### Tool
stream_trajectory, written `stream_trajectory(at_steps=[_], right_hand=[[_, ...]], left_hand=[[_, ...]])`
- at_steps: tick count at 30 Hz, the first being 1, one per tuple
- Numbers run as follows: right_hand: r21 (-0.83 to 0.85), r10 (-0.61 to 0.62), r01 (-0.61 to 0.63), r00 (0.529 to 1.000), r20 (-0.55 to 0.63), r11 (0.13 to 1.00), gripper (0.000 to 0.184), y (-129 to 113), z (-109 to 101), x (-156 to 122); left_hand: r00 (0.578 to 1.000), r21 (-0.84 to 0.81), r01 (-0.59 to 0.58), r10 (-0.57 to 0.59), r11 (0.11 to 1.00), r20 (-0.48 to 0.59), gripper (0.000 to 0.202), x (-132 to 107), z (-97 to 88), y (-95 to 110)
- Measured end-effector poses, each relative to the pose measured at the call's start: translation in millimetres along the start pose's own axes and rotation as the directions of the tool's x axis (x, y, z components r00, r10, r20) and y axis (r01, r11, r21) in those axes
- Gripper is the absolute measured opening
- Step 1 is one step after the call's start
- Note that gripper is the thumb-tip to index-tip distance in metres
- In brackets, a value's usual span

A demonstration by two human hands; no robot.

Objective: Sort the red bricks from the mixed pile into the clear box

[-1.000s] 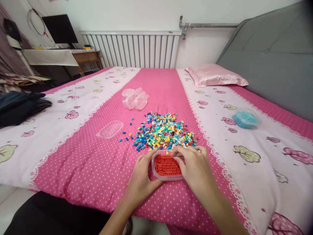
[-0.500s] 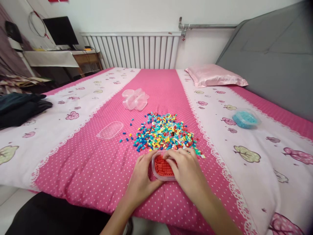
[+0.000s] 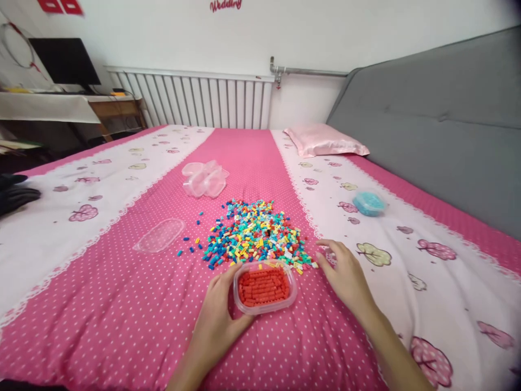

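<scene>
A clear plastic container (image 3: 293,293) packed with rows of small red building bricks (image 3: 264,288) sits on the pink dotted bedspread in front of me. My left hand (image 3: 217,315) grips its left side, thumb at the near edge and fingers along the far left. To the right, my right hand (image 3: 345,274) is apart from the container, its fingers spread with nothing visible in them. It hovers beside the right end of a heap of mixed-colour building bricks (image 3: 252,233), which lies just beyond the container.
A clear lid (image 3: 160,235) lies left of the heap, with a few loose bricks between. Farther back are several clear empty containers (image 3: 205,179). At right stands a container of light-blue bricks (image 3: 369,203). A pink pillow (image 3: 325,140) rests near the grey headboard (image 3: 439,119).
My right hand has left the red bricks and moved right, its fingers opening. My left hand still holds the container. The camera view has tilted up and shifted to the right.
</scene>
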State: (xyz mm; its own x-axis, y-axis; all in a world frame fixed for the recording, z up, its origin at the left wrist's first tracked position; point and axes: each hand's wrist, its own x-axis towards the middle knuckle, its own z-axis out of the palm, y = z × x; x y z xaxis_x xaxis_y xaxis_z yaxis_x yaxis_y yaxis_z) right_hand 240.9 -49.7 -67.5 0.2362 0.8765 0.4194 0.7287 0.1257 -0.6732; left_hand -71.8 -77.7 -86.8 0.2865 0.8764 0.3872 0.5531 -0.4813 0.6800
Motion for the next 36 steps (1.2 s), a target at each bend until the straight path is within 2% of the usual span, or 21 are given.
stream_trajectory(at_steps=[3,7,11,15,20,26,36], right_hand=[[0.026,0.037,-0.035,0.997,-0.062,0.999,0.051,14,22,3],[0.044,0.051,-0.049,0.998,-0.039,0.998,0.061,17,51,3],[0.082,0.070,-0.071,0.997,0.016,0.994,0.053,17,67,19],[0.120,0.125,-0.140,0.985,0.121,0.983,0.037,16,83,63],[0.109,0.163,-0.204,0.940,0.301,0.973,0.033,8,104,107],[0.042,0.183,-0.217,0.898,0.401,0.975,0.034,5,109,114],[0.119,0.090,-0.138,0.935,0.342,0.983,0.033,5,103,101]], left_hand=[[1.000,0.032,-0.024,0.025,0.999,-0.018,0.071,1,0.6,-4],[0.997,0.044,-0.060,0.061,0.997,-0.042,0.069,3,1.4,-7],[0.995,0.044,-0.086,0.088,0.995,-0.053,0.067,4,2.3,-10],[0.994,0.035,-0.092,0.094,0.995,-0.059,0.067,5,2.3,-11],[0.995,0.017,-0.090,0.090,0.996,-0.041,0.066,4,1.1,-12],[0.994,0.010,-0.092,0.093,0.996,-0.054,0.065,4,3.3,-14],[0.994,-0.020,-0.085,0.084,0.996,-0.072,0.061,6,-1.1,-6]])
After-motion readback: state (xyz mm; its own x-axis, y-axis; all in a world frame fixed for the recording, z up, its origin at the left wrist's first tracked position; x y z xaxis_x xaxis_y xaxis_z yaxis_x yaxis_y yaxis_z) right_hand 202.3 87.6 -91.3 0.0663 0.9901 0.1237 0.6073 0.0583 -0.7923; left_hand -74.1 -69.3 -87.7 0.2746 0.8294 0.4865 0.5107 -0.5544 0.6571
